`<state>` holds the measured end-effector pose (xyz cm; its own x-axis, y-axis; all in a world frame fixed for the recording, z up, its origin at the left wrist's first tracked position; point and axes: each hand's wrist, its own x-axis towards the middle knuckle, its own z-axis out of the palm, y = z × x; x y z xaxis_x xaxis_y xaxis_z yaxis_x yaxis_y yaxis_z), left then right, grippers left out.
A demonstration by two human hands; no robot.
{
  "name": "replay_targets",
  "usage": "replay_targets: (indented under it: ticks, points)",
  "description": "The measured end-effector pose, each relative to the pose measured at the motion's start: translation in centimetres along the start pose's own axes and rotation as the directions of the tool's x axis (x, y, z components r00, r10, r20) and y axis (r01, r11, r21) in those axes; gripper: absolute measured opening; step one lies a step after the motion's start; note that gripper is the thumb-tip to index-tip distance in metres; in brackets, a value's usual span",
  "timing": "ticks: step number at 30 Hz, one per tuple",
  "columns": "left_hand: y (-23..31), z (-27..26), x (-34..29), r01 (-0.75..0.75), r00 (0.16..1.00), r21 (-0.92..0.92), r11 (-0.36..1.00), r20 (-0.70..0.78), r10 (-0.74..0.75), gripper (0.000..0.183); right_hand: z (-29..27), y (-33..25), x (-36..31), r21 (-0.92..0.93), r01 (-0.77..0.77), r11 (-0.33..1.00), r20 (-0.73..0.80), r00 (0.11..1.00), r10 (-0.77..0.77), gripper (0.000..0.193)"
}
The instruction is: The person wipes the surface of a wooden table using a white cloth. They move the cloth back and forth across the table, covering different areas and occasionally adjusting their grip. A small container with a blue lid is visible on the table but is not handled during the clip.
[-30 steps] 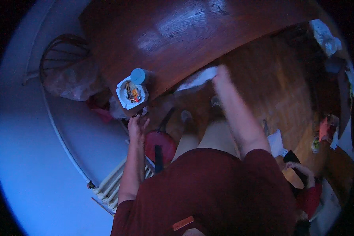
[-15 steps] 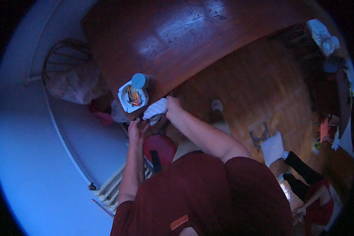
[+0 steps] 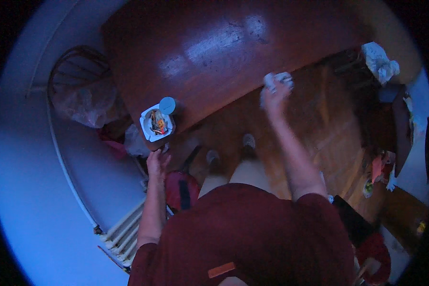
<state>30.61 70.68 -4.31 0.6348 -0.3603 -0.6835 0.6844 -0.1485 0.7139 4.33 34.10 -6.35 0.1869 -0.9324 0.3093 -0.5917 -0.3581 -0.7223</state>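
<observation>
A crumpled white cloth is bunched in my right hand, whose fingers are closed round it. This hand is stretched forward at the near edge of the dark wooden table and is somewhat blurred. My left hand is beside the table's near left corner, fingers loosely bent and apart, with nothing visible in it. Just beyond it, a white square ashtray full of cigarette butts and small bits sits on that corner. A round container with a pale blue lid stands against the ashtray's far right side.
A wicker chair with a clear plastic bag stands left of the table. Near my left arm are a red round stool and a radiator. Another person in red sits at lower right. A white bundle lies far right.
My right hand has swung forward and to the right with the cloth, away from the ashtray corner to farther along the table edge. My left hand has shifted slightly left and nearer me.
</observation>
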Motion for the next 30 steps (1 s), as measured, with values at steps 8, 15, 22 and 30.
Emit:
replay_targets:
  ticks: [8, 15, 22, 30]
  points:
    - [1.5, 0.0, -0.2, -0.043, 0.998, 0.095, 0.995, -0.045, 0.048, 0.043, 1.6, -9.7, -10.6, 0.095, 0.04, 0.995, 0.496, 0.864, -0.082, 0.048]
    - [1.9, 1.7, -1.2, -0.038, 0.993, 0.151, 0.988, -0.101, 0.054, 0.045, -4.1, 4.8, 6.4, 0.021, -0.008, 1.0, -0.026, 1.0, 0.008, 0.037]
    - [1.8, 1.1, -1.2, -0.024, 0.993, 0.226, 0.974, -0.109, 0.05, 0.047, 0.6, -4.0, -0.7, 0.02, 0.34, 0.94, 0.204, 0.919, -0.336, 0.031]
    - [2.2, 0.4, -0.4, -0.004, 0.989, 0.246, 0.969, -0.144, 0.04, 0.052, 0.7, -7.9, -4.2, -0.046, 0.325, 0.945, 0.596, 0.768, -0.235, 0.044]
